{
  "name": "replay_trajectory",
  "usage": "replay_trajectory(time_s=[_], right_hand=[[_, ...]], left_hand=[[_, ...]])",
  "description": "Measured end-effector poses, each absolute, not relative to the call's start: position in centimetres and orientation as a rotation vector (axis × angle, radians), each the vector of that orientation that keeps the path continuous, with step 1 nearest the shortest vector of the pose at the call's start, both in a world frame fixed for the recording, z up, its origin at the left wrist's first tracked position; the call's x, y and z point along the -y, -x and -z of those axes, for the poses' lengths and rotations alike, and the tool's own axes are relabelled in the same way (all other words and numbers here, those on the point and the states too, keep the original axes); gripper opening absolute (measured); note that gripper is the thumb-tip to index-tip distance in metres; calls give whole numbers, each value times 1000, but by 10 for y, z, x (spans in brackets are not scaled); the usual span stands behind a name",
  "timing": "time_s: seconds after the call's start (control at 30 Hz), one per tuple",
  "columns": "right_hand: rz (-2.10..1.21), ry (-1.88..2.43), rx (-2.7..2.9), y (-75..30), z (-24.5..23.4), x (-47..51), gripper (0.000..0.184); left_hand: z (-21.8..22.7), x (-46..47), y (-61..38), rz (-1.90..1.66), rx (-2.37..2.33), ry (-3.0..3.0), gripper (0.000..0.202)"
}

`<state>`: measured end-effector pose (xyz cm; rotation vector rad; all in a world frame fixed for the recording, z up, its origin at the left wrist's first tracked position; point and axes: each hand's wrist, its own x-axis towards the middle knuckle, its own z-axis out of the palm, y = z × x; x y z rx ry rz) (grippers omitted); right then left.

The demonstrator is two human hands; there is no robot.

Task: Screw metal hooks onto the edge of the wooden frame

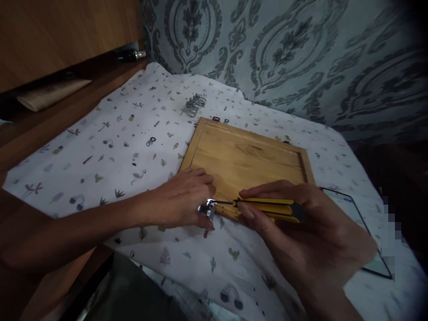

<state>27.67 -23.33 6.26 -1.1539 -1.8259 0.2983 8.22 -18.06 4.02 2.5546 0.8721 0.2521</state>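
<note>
My right hand (310, 232) is closed around a screwdriver (267, 208) with a yellow and black handle, its shaft pointing left. The screwdriver's tip meets a small shiny metal fitting (210, 209) at the near edge of a framed wooden panel (247, 156). Beside that edge, my left hand (187, 196) grips the fitting, thumb below and fingers curled over the panel's near left corner. The fitting's exact kind is hard to make out, since the fingers partly cover it. The panel lies flat, with small dark metal pieces along its far edge.
A patterned white cloth (113, 165) covers the table. Several metal pieces (194, 105) lie in a pile behind the panel. A phone or tablet (374, 263) lies partly behind my right hand. At the back left, a wooden shelf (100, 93) holds a dark bottle (132, 55); a patterned wall stands behind.
</note>
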Motion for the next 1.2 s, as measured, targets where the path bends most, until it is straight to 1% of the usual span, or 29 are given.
replay_trajectory(time_s=[0.13,0.27,0.6,0.77,0.93,1.07,1.2], right_hand=[[-251,1156,1636,-280,-67,240,14],[-325,1247,1490,-282,-68,247,16],[-357,1044,1700,-284,-61,246,20],[-411,1025,1702,-285,-57,244,20],[-354,1000,1720,-282,-54,242,22],[-376,1012,1727,-281,-53,240,20],[-376,1015,1747,-284,-52,239,23]], left_hand=[[-42,181,-82,-240,-848,-2540,41],[-41,181,-82,-243,-845,-2514,39],[-41,181,-82,-243,-854,-2529,43],[-42,180,-82,-221,-861,-2523,43],[-41,180,-82,-231,-868,-2545,44],[-41,181,-82,-234,-859,-2539,44],[-44,181,-82,-188,-870,-2521,42]])
